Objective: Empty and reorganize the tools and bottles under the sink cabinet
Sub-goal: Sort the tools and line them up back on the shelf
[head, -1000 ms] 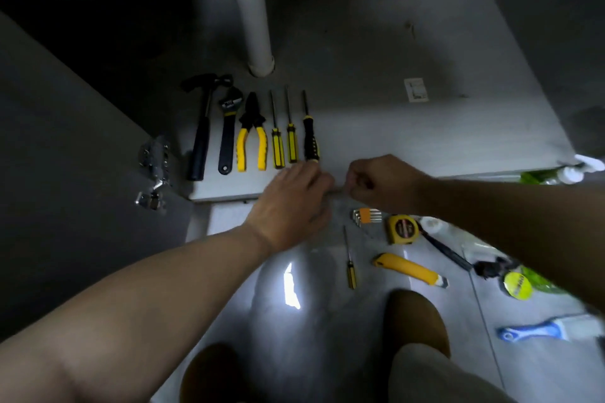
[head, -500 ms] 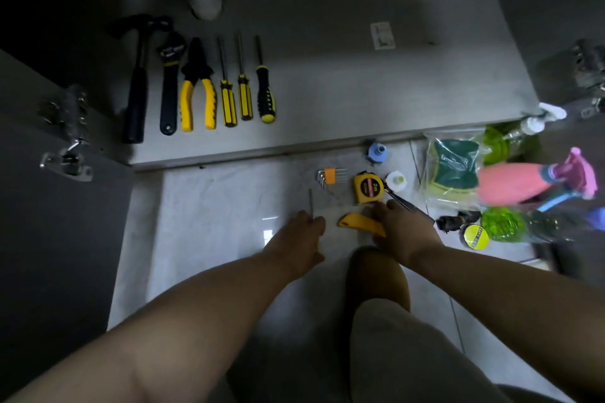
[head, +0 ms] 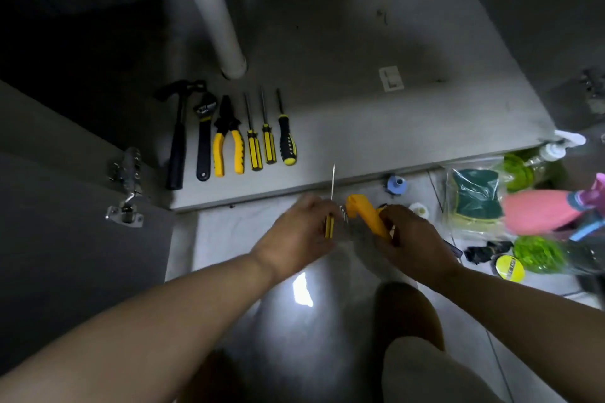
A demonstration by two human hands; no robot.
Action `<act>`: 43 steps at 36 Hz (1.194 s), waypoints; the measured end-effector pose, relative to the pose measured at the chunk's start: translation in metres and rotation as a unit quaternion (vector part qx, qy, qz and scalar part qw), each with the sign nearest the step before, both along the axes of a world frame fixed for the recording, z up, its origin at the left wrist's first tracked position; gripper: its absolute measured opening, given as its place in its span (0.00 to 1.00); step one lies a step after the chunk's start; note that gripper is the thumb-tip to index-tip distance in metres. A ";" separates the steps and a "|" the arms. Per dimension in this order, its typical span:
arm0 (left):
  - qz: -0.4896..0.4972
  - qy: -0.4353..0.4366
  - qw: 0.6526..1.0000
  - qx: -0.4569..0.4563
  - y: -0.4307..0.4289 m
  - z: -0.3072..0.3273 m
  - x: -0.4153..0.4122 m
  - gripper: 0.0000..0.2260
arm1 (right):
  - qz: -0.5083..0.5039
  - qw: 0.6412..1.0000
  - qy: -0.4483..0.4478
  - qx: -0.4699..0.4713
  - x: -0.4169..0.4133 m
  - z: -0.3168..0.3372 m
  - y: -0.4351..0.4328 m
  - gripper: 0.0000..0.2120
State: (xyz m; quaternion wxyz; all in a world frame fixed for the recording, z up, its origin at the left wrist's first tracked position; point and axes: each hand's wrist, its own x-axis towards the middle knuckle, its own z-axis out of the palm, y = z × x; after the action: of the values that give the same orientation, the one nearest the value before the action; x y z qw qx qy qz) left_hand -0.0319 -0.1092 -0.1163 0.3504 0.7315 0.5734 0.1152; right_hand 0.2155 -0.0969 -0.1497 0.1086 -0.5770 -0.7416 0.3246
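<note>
My left hand (head: 302, 232) grips a small yellow-handled screwdriver (head: 331, 203) with its thin shaft pointing up over the cabinet's front edge. My right hand (head: 411, 239) holds a yellow utility knife (head: 365, 214) just to the right of it. On the cabinet floor (head: 376, 127) lie in a row a black hammer (head: 178, 141), a wrench (head: 203, 137), yellow pliers (head: 227, 141), two slim screwdrivers (head: 260, 141) and a thicker screwdriver (head: 287, 141). Hex keys (head: 343, 215) peek out between my hands.
A white drain pipe (head: 216, 13) stands at the cabinet's back left. The open door with its hinge (head: 126, 190) is on the left. On the floor tiles to the right lie a sponge pack (head: 474, 199), a pink spray bottle (head: 543, 209), green bottles (head: 537, 253), tape (head: 509, 267).
Both hands came up from the floor tiles toward the cabinet edge, the left lifting the small screwdriver and the right lifting the utility knife. The camera view tilted back up.
</note>
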 end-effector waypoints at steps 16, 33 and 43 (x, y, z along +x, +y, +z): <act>0.055 0.261 0.949 0.169 0.117 0.025 -0.012 0.19 | -0.171 0.965 0.175 0.097 -0.044 0.040 0.073 0.10; 0.052 0.291 0.943 0.154 0.117 0.020 -0.018 0.19 | -0.106 0.989 0.035 0.093 -0.056 0.052 0.131 0.09; 0.070 0.247 0.951 0.172 0.112 0.015 -0.027 0.23 | -0.101 0.992 -0.070 -0.011 -0.100 0.067 0.165 0.11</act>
State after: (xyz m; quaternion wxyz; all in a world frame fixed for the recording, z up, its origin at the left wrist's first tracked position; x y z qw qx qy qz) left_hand -0.0590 0.0023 -0.1009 0.0577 0.7443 0.6633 0.0524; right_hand 0.1160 0.0678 -0.0829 0.0818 -0.6714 -0.6818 0.2789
